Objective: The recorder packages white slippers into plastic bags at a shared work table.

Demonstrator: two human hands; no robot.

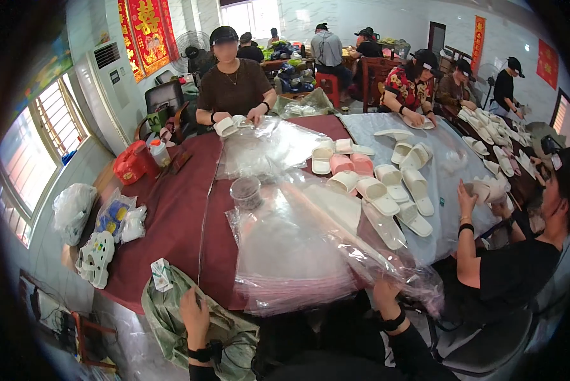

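My left hand (pixel 195 315) is raised at the table's near edge, fingers stretched and holding nothing. It is over a green woven sack (pixel 224 327) that hangs there, with a small white-and-green box (pixel 161 275) at its top. My right hand (pixel 385 293) grips the lower end of a see-through plastic bag (pixel 418 286); its fingertips are partly hidden by the film. Between my hands lies a stack of see-through plastic bags (pixel 291 254) with pinkish edges. Beyond it, white slippers (pixel 378 195) and pink slippers (pixel 343 163) are spread out, one white slipper (pixel 386 230) lying beside the film.
A round plastic tub (pixel 246 193) stands behind the stack. To the left are a red jug (pixel 135 162), a white clog (pixel 95 259) and several bags. A co-worker in black (pixel 507 267) sits close on my right; another (pixel 237 95) faces me across the maroon tablecloth (pixel 177 222).
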